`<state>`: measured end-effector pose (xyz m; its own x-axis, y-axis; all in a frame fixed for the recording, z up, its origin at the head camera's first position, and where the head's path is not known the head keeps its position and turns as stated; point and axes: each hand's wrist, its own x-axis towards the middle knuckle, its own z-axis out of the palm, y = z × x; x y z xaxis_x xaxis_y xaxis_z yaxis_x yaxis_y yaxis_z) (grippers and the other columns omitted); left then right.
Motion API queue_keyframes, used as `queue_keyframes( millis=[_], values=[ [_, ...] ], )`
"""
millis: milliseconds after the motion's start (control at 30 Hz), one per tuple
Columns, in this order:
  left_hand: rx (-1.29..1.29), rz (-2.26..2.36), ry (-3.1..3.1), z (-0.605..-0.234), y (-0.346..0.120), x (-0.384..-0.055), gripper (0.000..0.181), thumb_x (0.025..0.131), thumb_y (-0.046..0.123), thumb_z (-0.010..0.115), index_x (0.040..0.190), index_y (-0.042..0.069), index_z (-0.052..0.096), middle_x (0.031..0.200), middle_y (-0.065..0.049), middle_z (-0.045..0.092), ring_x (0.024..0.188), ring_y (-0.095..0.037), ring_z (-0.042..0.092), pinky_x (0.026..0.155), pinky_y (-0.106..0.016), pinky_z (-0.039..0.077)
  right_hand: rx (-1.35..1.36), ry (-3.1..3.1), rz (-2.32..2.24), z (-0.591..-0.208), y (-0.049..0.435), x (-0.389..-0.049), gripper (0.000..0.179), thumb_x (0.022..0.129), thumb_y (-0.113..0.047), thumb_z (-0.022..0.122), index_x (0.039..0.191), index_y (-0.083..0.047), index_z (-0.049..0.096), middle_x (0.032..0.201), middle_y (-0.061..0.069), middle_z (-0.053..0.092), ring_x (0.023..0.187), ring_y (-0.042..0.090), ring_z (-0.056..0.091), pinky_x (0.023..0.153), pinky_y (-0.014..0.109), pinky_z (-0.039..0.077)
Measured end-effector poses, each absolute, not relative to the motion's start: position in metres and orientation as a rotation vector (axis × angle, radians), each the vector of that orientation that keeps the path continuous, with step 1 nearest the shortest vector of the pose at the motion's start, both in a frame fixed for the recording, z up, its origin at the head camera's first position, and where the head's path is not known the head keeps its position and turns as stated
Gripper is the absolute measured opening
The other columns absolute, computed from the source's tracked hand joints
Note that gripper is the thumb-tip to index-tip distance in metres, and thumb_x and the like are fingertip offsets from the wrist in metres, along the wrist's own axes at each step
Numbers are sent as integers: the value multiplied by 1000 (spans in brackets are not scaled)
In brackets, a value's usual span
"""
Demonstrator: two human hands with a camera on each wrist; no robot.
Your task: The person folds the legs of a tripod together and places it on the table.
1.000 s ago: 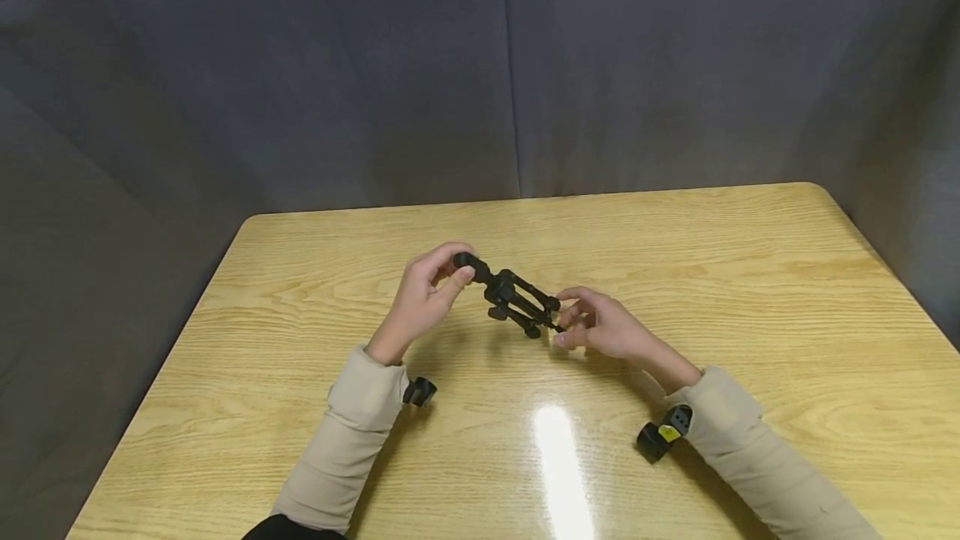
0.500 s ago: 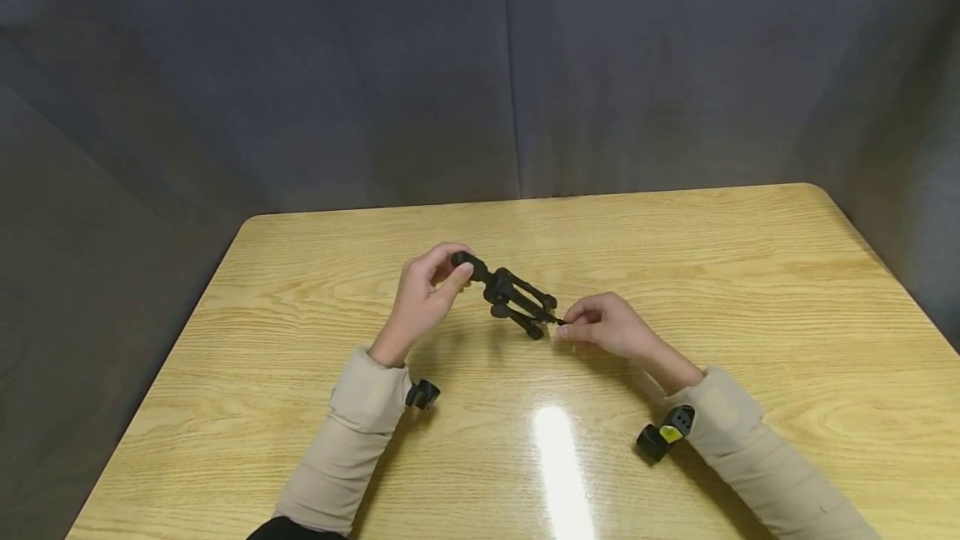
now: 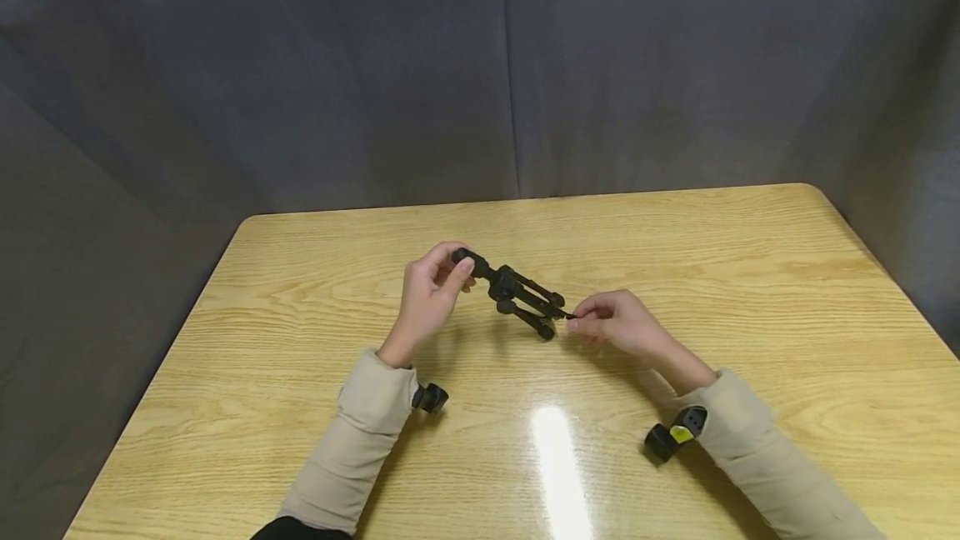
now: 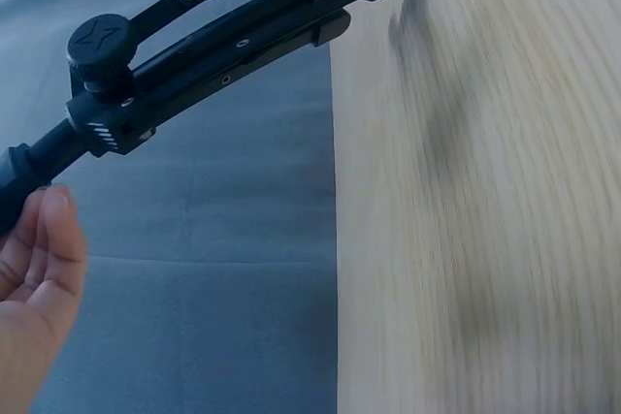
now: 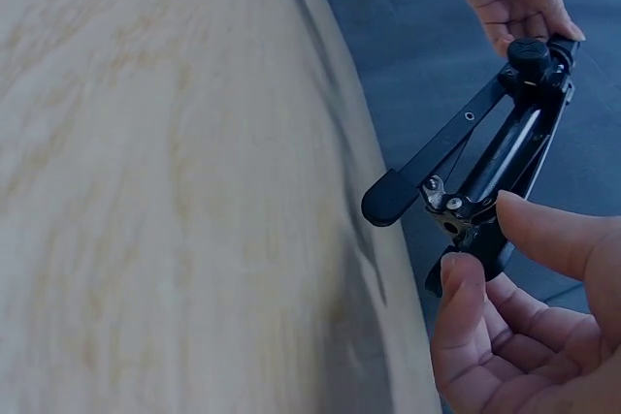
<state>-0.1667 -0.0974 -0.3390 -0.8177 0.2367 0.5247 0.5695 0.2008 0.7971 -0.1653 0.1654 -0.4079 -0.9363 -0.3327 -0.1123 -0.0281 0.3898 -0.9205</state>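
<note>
A small black tripod (image 3: 516, 287) with folded legs is held above the table, slanting down to the right in the head view. My left hand (image 3: 427, 294) grips its upper end between thumb and fingers. At the other end, my right hand (image 3: 624, 325) pinches a thin tip beside the feet. The left wrist view shows a round knob (image 4: 102, 46) with a star mark at the top of the legs. In the right wrist view, right thumb and fingers (image 5: 558, 235) close about the lower end, and a rubber foot (image 5: 390, 198) sticks out to the side.
Below is a wood-grain table (image 3: 300, 407) with rounded far corners. Dark cloth (image 3: 360, 73) hangs behind it and along the sides. Each wrist carries a small black camera, the right one (image 3: 675, 434) with a yellow patch.
The right hand's fingers, apart a second ago, have come together on the tripod's lower tip. Lately both hands and the tripod have shifted slightly right.
</note>
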Motion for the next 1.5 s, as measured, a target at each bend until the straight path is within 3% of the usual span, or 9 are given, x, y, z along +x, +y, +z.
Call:
queue_keyframes(
  millis=[167,233,300,500,733,967,1233,1500],
  values=[
    [-708,-1757,-2183,-342,-95,-168,14,90,-7,49,98,-17,55,76,-30,58,63,-5,56,62,-40,51,-269,2388,-1583,-401,173,-167,29,85,-14,65,100,10,61,83,19,63,69,27,61,63,36,51],
    [-691,-1815,-2196,-344,-94,-168,15,91,-7,48,100,-17,53,79,-31,58,65,-2,56,64,-41,51,-258,2402,-1572,-398,177,-167,30,86,-16,64,101,9,61,85,19,63,72,29,61,64,37,51],
    [-680,-1856,-2226,-346,-94,-167,16,91,-7,47,102,-17,52,81,-32,57,67,-4,57,66,-41,51,-254,2421,-1560,-396,182,-167,30,86,-18,64,101,8,62,86,19,64,73,29,62,65,37,51],
    [-681,-1928,-2311,-349,-93,-163,16,92,-6,45,103,-16,52,83,-28,59,73,-37,60,68,-42,51,-255,2462,-1549,-396,190,-167,26,86,-14,63,97,9,63,81,18,63,69,25,58,61,33,49],
    [-670,-1964,-2340,-354,-95,-162,14,91,-8,46,102,-15,52,84,-27,59,71,-26,62,69,-41,52,-259,2418,-1574,-399,191,-165,26,85,-13,65,95,10,63,79,16,63,64,19,56,57,29,47],
    [-654,-2005,-2369,-356,-102,-160,16,92,-7,46,104,-15,52,87,-30,59,79,-49,57,72,-45,50,-294,2438,-1558,-400,189,-165,23,85,-12,64,94,9,64,76,16,62,62,18,53,55,28,46],
    [-640,-1935,-2452,-355,-108,-157,19,92,-4,48,107,-13,53,85,-31,59,78,-47,57,73,-50,48,-348,2466,-1546,-403,189,-165,20,85,-10,64,91,9,63,74,17,61,59,19,52,53,28,46],
    [-625,-1773,-2534,-367,-114,-161,19,90,-2,52,107,-11,58,82,-24,61,71,-32,61,68,-43,51,-341,2488,-1534,-404,188,-165,18,85,-10,65,90,8,64,71,16,60,59,20,52,52,29,46]
  ],
)
